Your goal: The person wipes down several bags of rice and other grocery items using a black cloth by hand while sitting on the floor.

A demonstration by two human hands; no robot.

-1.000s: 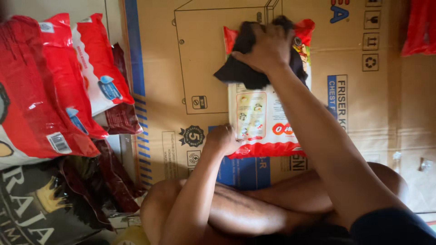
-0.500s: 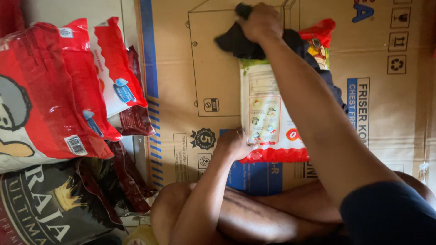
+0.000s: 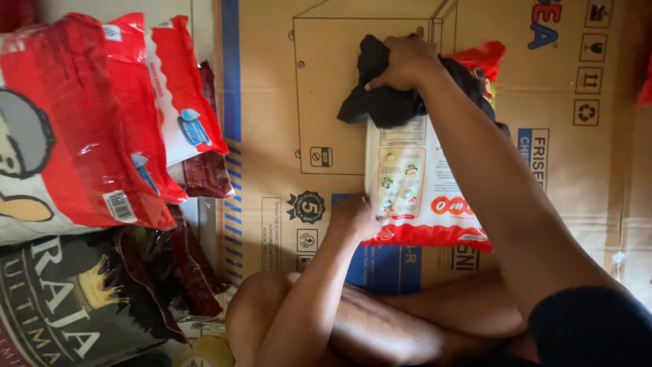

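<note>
Here the right hand (image 3: 404,62) presses a crumpled black cloth (image 3: 380,102) on the top end of a glossy red-and-white plastic packet (image 3: 424,190), wiping seemingly just started; the left hand (image 3: 353,216) pinches its lower edge against flattened brown cardboard (image 3: 285,122).

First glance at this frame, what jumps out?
Centre frame, the right hand presses a black cloth onto the top of a white and red packet lying on flattened cardboard, while the left hand pins the packet's lower corner. At far left, a heap of big red bags fills the edge.
</note>
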